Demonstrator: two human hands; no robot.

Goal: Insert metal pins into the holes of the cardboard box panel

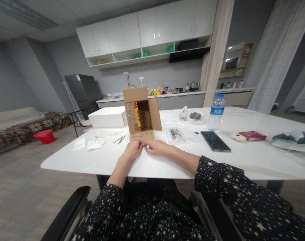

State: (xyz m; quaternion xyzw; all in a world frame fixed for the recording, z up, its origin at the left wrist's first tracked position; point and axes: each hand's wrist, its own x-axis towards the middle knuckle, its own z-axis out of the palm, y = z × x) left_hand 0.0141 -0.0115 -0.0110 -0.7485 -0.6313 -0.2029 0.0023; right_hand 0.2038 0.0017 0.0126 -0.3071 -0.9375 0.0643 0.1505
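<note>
Two hands met at the near flap of one open cardboard box (141, 113): the left hand (132, 150) and right hand (156, 147) lay with fingers curled, fingertips together; whether they pinched anything I could not tell. Small screws studded the box's flaps. Left lay two loose nails (119, 139); right, one clear bag (177, 134), one phone (214, 141), one water bottle (217, 112).

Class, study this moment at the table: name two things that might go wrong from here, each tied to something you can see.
1. The cardboard box stands on its side with its flaps open; both hands, left hand and right hand, work at its lower flap, so a push might tip it.
2. The loose nails beside the box could perhaps roll or prick a hand.
</note>
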